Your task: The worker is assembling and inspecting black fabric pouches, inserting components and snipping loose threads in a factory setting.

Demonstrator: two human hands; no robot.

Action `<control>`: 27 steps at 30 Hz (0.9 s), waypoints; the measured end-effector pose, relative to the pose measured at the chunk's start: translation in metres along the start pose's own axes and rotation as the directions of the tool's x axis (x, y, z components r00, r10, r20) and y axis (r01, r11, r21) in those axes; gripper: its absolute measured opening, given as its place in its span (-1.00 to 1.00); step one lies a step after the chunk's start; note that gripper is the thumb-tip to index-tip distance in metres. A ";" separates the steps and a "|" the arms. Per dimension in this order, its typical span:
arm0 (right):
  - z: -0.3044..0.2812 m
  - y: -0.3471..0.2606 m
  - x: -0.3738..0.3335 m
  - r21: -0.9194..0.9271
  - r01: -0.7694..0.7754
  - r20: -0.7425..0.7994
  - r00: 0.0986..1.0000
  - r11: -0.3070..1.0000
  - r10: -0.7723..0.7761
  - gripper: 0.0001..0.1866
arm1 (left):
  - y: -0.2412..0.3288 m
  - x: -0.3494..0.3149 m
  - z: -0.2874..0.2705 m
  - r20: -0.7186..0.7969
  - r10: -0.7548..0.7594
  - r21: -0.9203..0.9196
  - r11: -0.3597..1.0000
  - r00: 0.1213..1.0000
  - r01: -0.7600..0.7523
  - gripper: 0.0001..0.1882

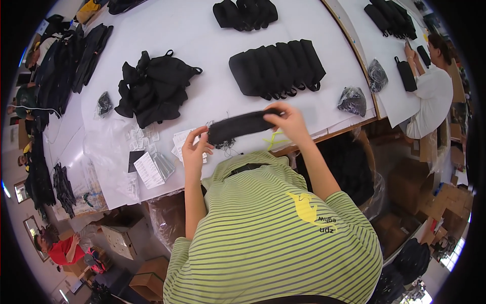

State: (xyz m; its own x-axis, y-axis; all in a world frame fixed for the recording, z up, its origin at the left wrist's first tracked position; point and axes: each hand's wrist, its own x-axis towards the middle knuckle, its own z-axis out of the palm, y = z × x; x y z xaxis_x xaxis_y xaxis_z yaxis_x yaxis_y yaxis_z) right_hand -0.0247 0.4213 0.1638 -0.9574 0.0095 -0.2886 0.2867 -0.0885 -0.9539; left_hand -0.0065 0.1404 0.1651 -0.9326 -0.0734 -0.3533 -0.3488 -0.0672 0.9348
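Observation:
A long, narrow black fabric pouch (pixel 237 127) is stretched between my hands above the table's near edge. My right hand (pixel 287 121) pinches its right end. My left hand (pixel 195 146) grips the left end between thumb and fingers. Dark loose threads (pixel 226 145) lie just below the pouch. Beyond my left hand is a crumpled heap of black pouches (pixel 154 91) with small loops. Farther right, several filled-out black pouches (pixel 276 70) lie side by side in a row. White printed tags (pixel 149 170) are spread near my left hand.
Another group of black pouches (pixel 245 13) is at the far side. Clear bags of small dark parts (pixel 353 101) lie at the table's right edge. A yellow-green cord (pixel 273 141) lies near my right forearm. A co-worker in white (pixel 430 104) handles pouches at the right.

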 end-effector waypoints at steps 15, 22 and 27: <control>-0.230 0.084 0.158 0.001 -0.186 -0.847 0.521 0.982 0.100 -0.62 | -0.144 0.019 -0.091 -0.406 0.258 0.882 0.364 0.877 0.301 -0.16; -0.043 0.053 0.098 -0.494 0.247 -0.354 0.819 0.834 -0.452 -0.90 | -0.123 0.007 -0.063 -0.391 0.556 0.915 0.322 0.734 0.244 -0.41; 0.082 0.112 0.100 -0.762 0.159 0.138 0.987 0.627 -0.083 -0.81 | -0.106 0.017 -0.067 -0.496 0.027 0.617 0.714 0.868 0.330 -0.60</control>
State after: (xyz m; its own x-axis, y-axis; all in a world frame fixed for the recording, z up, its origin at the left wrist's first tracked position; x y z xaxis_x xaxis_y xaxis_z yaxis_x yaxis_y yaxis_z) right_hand -0.0911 0.3305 0.0347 -0.9735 -0.1204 -0.1944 0.0539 0.7054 -0.7067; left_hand 0.0205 0.0800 0.0576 -0.7732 -0.5589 -0.2998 -0.6141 0.5416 0.5741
